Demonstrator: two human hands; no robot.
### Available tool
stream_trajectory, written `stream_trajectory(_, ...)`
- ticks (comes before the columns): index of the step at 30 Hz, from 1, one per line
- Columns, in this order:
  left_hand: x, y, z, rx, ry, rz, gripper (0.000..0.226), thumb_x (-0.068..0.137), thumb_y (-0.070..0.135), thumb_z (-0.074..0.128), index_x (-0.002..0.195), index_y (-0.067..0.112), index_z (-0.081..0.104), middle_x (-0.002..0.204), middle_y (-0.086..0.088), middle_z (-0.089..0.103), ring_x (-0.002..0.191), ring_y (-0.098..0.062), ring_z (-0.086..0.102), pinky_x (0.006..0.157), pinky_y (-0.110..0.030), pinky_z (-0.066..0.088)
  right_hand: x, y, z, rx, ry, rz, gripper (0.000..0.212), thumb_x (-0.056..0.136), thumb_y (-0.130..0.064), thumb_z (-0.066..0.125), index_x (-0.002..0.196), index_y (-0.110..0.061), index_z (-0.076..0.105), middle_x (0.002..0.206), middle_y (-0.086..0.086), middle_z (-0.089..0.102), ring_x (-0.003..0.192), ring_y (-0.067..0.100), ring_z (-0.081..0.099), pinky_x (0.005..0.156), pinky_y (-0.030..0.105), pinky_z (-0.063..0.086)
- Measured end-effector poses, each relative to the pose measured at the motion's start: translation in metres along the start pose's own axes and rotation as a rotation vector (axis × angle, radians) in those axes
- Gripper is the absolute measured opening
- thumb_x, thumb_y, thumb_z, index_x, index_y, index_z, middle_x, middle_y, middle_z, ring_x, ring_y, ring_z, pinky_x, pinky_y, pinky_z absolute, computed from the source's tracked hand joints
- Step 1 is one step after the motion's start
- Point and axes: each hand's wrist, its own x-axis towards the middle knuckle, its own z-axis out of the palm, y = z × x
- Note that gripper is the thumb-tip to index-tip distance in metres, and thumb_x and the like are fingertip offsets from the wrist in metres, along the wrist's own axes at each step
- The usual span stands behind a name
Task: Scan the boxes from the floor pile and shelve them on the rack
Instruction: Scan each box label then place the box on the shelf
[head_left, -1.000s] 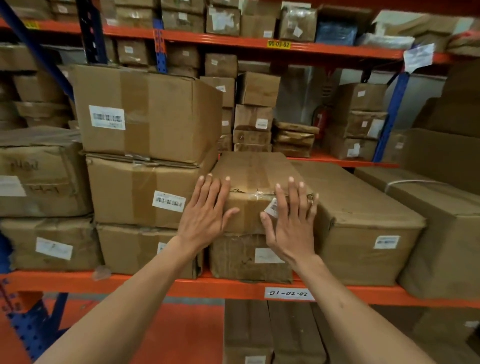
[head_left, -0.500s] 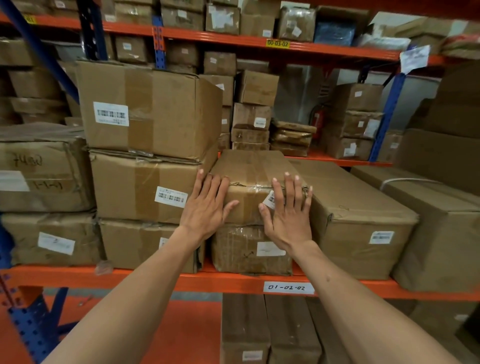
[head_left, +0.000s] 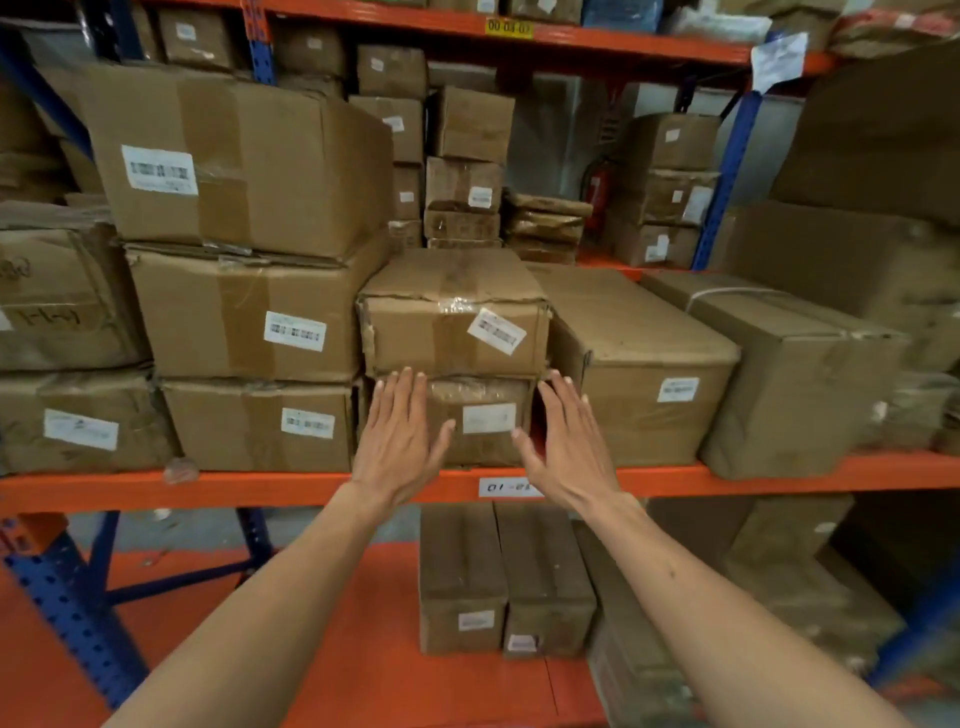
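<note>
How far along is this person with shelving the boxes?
One small box with a slanted label already sits on another box on the orange shelf. The left hand and right hand are open in front of the stack, holding nothing. The floor pile is out of view, so what remains is unclear.

The shelf level (head_left: 260, 488) was packed box to box across its front. Open room lay only above the small taped box (head_left: 452, 322), between the tall left stack (head_left: 244, 218) and the long low box (head_left: 639, 353), and back toward the rear stacks (head_left: 462, 171).
</note>
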Motion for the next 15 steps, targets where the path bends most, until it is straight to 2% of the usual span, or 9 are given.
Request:
stream_trajectory(2, -0.035, 0.020, 0.018, -0.097, -0.086, -0.055, 0.069, 0.092, 0.053, 0.042, 0.125, -0.006, 0.055, 0.121, -0.024, 0.057, 0.113, -0.043, 0.056, 0.101, -0.048, 0.045, -0.037, 0.023, 0.004, 0.021, -0.066, 0.077, 0.078, 0.099, -0.057, 0.044, 0.161, -0.012, 0.028, 0.169, 0.009, 0.023, 0.157, 0.023, 0.018, 0.128, 0.034, 0.012)
stream_trajectory(3, -0.052, 0.031, 0.027, -0.139, -0.138, -0.089, 0.068, 0.087, 0.055, 0.043, 0.118, -0.005, 0.057, 0.113, -0.022, 0.059, 0.105, -0.042, 0.059, 0.095, -0.046, 0.048, -0.057, 0.035, 0.005, 0.020, -0.112, 0.115, 0.077, 0.097, -0.058, 0.047, 0.158, -0.012, 0.034, 0.164, 0.010, 0.033, 0.152, 0.026, 0.029, 0.124, 0.035, 0.021)
stream_trajectory(5, -0.087, 0.056, 0.044, -0.234, -0.288, -0.157, 0.075, 0.079, 0.060, 0.043, 0.116, -0.003, 0.058, 0.110, -0.021, 0.060, 0.105, -0.042, 0.059, 0.093, -0.045, 0.048, -0.098, 0.059, 0.007, 0.008, -0.213, 0.195, 0.074, 0.095, -0.058, 0.054, 0.151, -0.011, 0.042, 0.153, 0.012, 0.046, 0.142, 0.030, 0.042, 0.115, 0.037, 0.034)
stream_trajectory(9, -0.158, 0.116, 0.075, -0.326, -0.591, -0.225, 0.088, 0.069, 0.069, 0.042, 0.124, 0.003, 0.058, 0.119, -0.017, 0.060, 0.114, -0.035, 0.057, 0.096, -0.038, 0.045, -0.188, 0.111, 0.007, 0.034, -0.363, 0.331, 0.082, 0.080, -0.070, 0.052, 0.139, -0.013, 0.055, 0.139, 0.009, 0.056, 0.132, 0.030, 0.053, 0.107, 0.036, 0.042)
stream_trajectory(12, -0.210, 0.166, 0.096, -0.345, -0.764, -0.263, 0.077, 0.075, 0.059, 0.062, 0.130, 0.006, 0.055, 0.128, -0.016, 0.059, 0.119, -0.034, 0.055, 0.097, -0.037, 0.045, -0.258, 0.152, 0.006, 0.048, -0.500, 0.431, 0.079, 0.078, -0.067, 0.061, 0.136, -0.014, 0.056, 0.139, 0.008, 0.058, 0.129, 0.029, 0.056, 0.103, 0.035, 0.044)
stream_trajectory(15, -0.262, 0.220, 0.115, -0.353, -0.877, -0.324, 0.080, 0.072, 0.062, 0.060, 0.129, 0.006, 0.057, 0.129, -0.014, 0.059, 0.121, -0.032, 0.055, 0.099, -0.035, 0.044, -0.328, 0.194, 0.006, 0.067, -0.594, 0.479, 0.070, 0.084, -0.058, 0.069, 0.136, -0.013, 0.055, 0.141, 0.011, 0.057, 0.131, 0.029, 0.053, 0.104, 0.036, 0.045)
